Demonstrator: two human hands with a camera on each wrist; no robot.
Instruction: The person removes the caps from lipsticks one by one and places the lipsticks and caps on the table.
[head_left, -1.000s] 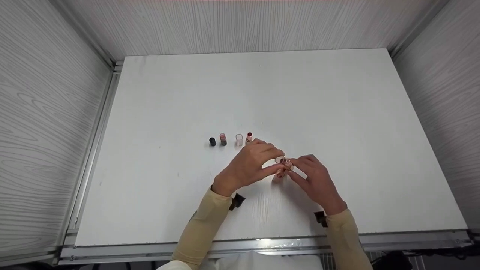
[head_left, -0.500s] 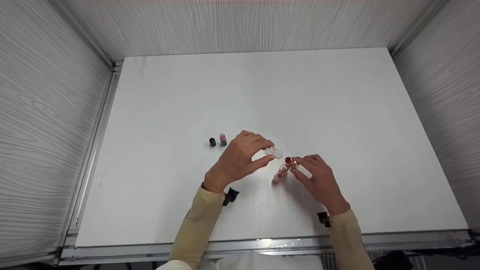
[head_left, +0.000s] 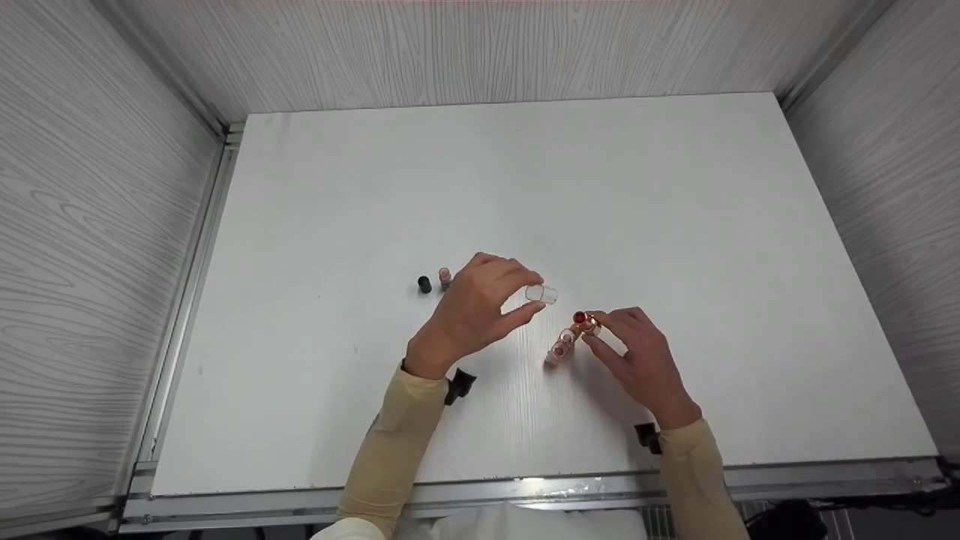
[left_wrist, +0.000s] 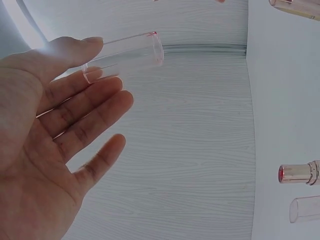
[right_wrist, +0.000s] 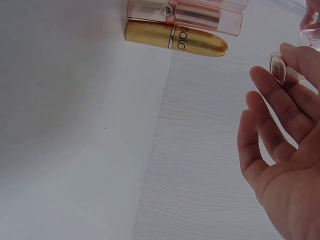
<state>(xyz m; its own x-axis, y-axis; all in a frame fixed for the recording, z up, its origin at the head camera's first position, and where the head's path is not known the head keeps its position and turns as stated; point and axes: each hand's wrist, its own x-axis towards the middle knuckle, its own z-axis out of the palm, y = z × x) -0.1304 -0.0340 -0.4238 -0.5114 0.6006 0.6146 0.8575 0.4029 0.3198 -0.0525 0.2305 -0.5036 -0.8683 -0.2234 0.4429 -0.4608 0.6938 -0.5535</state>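
Observation:
Between thumb and fingertips my left hand [head_left: 476, 307] pinches a clear cap [left_wrist: 131, 56], held up off the table and tilted sideways. My right hand [head_left: 641, 360] pinches the base of an uncapped lipstick [head_left: 588, 322], its red tip showing in the head view. In the right wrist view the flat end of that lipstick's base [right_wrist: 276, 69] faces the camera. Close beside the right fingertips, clear pinkish lipstick tubes [head_left: 561, 349] stand in a short row. A gold tube [right_wrist: 175, 39] with dark lettering is next to them.
A black cap [head_left: 424, 284] and a lipstick with a dark base [head_left: 445, 277] stand left of the left hand. Another uncapped lipstick [left_wrist: 297, 173] and a clear cap [left_wrist: 306, 209] show in the left wrist view; the left hand hides them from the head camera.
The clear cap was up against the lipstick; my left hand has drawn it away to the left and farther back. My right hand has shifted slightly right with the lipstick.

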